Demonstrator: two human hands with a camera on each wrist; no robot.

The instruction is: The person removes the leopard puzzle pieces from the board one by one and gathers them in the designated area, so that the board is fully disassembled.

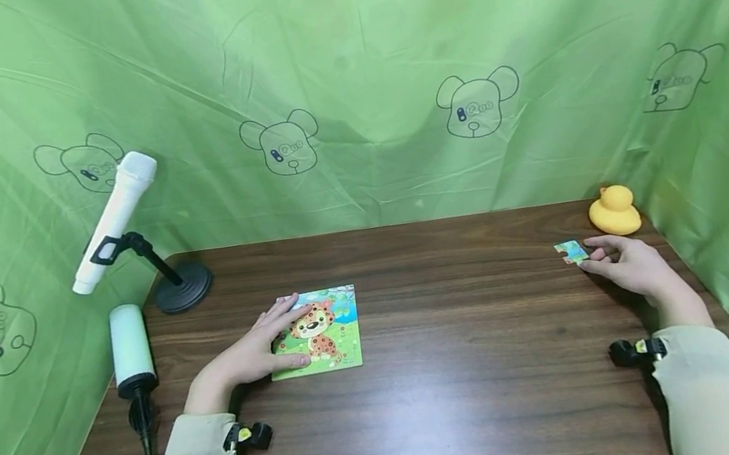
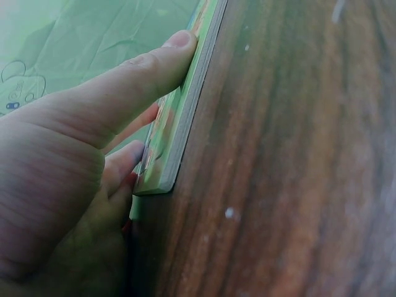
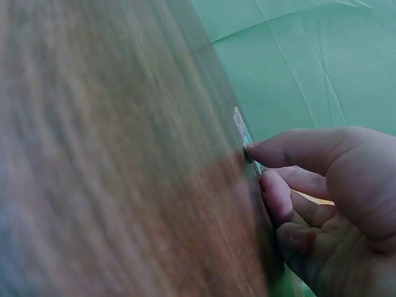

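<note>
A square jigsaw puzzle (image 1: 332,336) with a cartoon leopard lies flat on the table, left of the middle. Across its left part rests my left hand (image 1: 252,354), fingers extended over the picture; the left wrist view shows the thumb (image 2: 176,46) on the board's (image 2: 179,133) face near its edge. Far to the right, a small blue-green jigsaw piece (image 1: 572,252) lies at the tips of my right hand (image 1: 632,269). Thumb and forefinger pinch its near edge, with the other fingers curled in. In the right wrist view the piece (image 3: 242,129) is seen almost edge-on.
A yellow rubber duck (image 1: 615,210) sits at the back right corner, just behind my right hand. At the left stands a white microphone (image 1: 116,219) on a black round-based stand (image 1: 183,286). A pale green hand pump (image 1: 131,352) lies before it. Green curtains (image 1: 373,99) border the wooden table (image 1: 473,369).
</note>
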